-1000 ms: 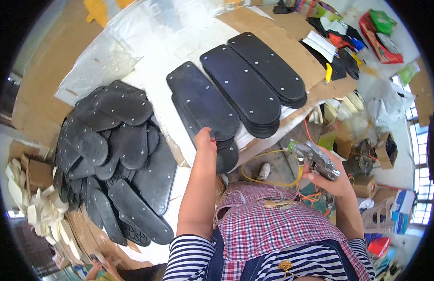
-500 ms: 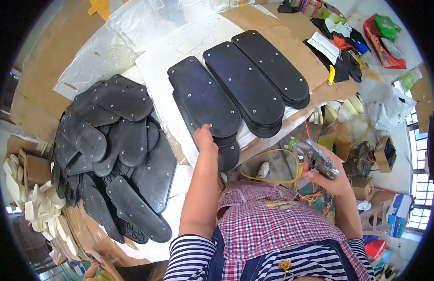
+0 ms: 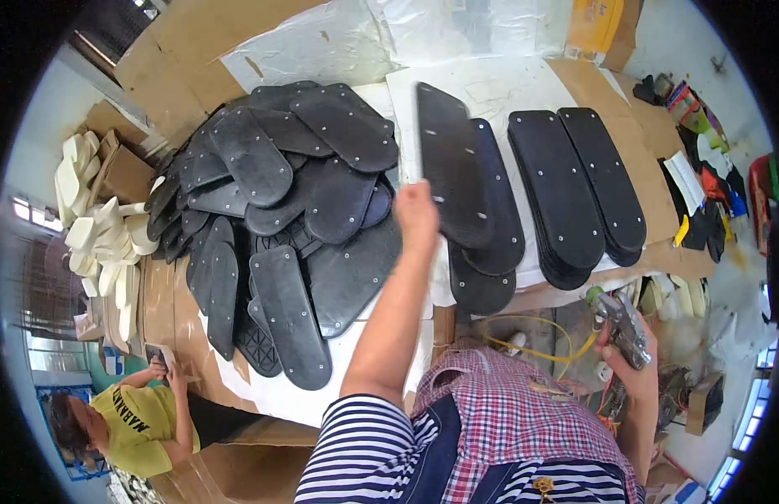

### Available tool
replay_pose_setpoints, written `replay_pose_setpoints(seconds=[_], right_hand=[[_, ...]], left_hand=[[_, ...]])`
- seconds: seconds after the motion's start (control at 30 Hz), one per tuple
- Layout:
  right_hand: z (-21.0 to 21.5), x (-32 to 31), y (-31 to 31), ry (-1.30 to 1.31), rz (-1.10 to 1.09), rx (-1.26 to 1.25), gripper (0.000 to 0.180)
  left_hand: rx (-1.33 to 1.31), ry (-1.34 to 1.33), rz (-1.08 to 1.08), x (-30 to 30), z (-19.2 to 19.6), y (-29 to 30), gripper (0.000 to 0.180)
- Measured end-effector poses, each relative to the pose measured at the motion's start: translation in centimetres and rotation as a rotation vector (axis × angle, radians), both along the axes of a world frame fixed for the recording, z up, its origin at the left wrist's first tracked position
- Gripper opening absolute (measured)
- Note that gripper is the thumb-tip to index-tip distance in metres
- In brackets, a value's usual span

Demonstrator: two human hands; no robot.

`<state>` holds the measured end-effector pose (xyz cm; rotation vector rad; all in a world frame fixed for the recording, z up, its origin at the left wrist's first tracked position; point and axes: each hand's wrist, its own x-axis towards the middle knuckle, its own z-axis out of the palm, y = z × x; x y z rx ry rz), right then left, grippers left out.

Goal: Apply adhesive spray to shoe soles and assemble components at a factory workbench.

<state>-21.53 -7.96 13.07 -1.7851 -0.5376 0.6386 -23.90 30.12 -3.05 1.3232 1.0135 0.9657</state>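
My left hand [image 3: 416,210] grips the left edge of a long black panel with rounded ends and metal studs [image 3: 447,164]. The panel is tilted up and blurred by motion, over black panels [image 3: 484,290] lying on the white-covered table. To the right are two neat stacks of such panels, a nearer stack [image 3: 556,189] and a farther stack [image 3: 604,185]. Low on the right, past the table edge, my right hand [image 3: 637,361] is wrapped round a silver spray gun [image 3: 626,332] with a green part and a yellow hose [image 3: 524,317].
A large loose heap of black panels [image 3: 255,164] covers the table's left side. Cream-coloured pieces [image 3: 112,235] are piled beyond it. At lower left a person in a yellow shirt [image 3: 142,420] holds a phone. A notebook [image 3: 684,181] and cloths lie at far right.
My left hand has lifted a black panel by its edge, tilting it up from the leftmost stack. My view has turned left, bringing the person in yellow further in. The right hand still holds the spray gun.
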Motion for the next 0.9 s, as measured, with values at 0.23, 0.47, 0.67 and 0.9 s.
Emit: replay_pose_setpoints(seconds=[0.23, 0.47, 0.67, 0.9], right_hand=[[0.7, 0.8, 0.8, -0.001, 0.053, 0.014, 0.063], [0.9, 1.5, 3.5, -0.067, 0.012, 0.139, 0.057], [2.6, 1.9, 3.0, -0.010, -0.203, 0.233, 0.056], [2.9, 0.5, 2.6, -0.026, 0.009, 0.189, 0.055]], left_hand=[[-0.428, -0.949, 0.402, -16.0, 8.4, 16.2, 0.079], [-0.634, -0.740, 0.443, -20.0, -3.9, 12.7, 0.063], [-0.840, -0.445, 0.308, -17.0, -10.4, 3.9, 0.036], [-0.897, -0.210, -0.011, -12.5, -10.4, -1.0, 0.021]])
